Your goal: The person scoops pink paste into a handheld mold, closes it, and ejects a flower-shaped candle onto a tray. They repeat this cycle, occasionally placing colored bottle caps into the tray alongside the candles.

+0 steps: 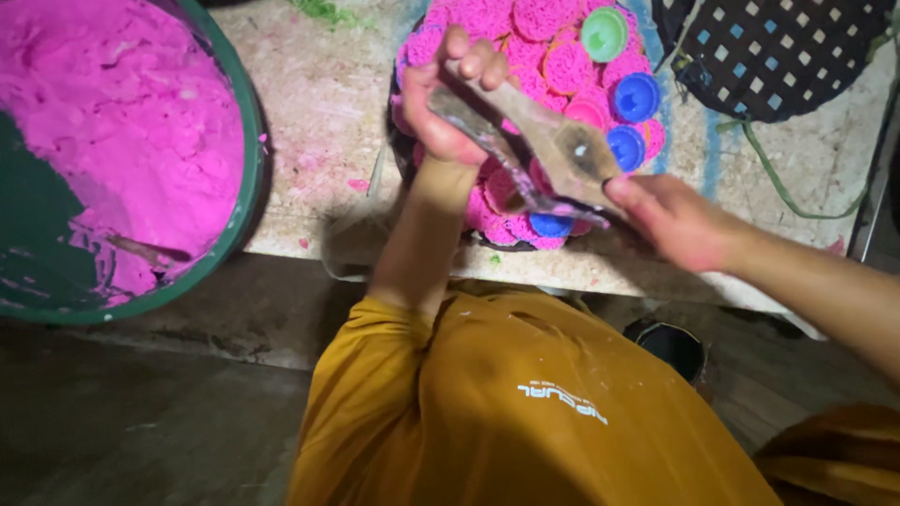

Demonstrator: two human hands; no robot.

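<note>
A green tub (246, 122) on the desk (328, 103) held pink paste (122, 122). Beside it, a round tray (398, 141) carried pink cakes and bottle caps (636, 96). The left hand (445, 103) clamped a blade (506, 155); the right hand (670, 220) pinched its wooden paddle (562, 141) above the tray.

1. Your left hand (448, 98) is raised ahead of you, fingers curled shut around a flat wooden tool (553, 141), thumb and fingertips on top.
2. Your left forearm runs straight up from the elbow, bare below a mustard-yellow sleeve.
3. Your right hand (670, 220) comes in from the right, fingertips pinching the tool's lower end.
4. Your right forearm stretches out toward the lower right, bare.
</note>
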